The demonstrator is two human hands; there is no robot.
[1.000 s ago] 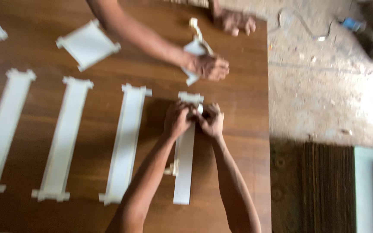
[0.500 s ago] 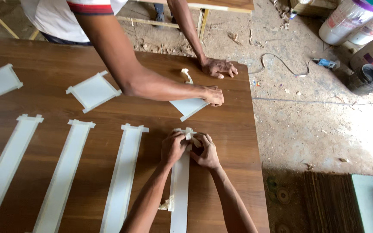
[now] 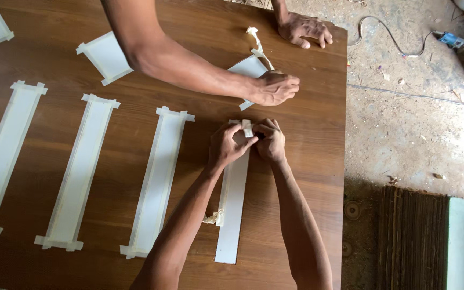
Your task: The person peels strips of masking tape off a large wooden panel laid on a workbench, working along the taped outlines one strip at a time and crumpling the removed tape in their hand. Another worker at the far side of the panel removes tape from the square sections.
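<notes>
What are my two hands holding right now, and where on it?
Both the left hand and right hand pinch a tape strip at the far end of the long white panel.

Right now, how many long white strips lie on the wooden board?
4: far-left strip, second strip, third strip, and fourth strip under the person's hands; more may lie beyond the left edge.
</notes>
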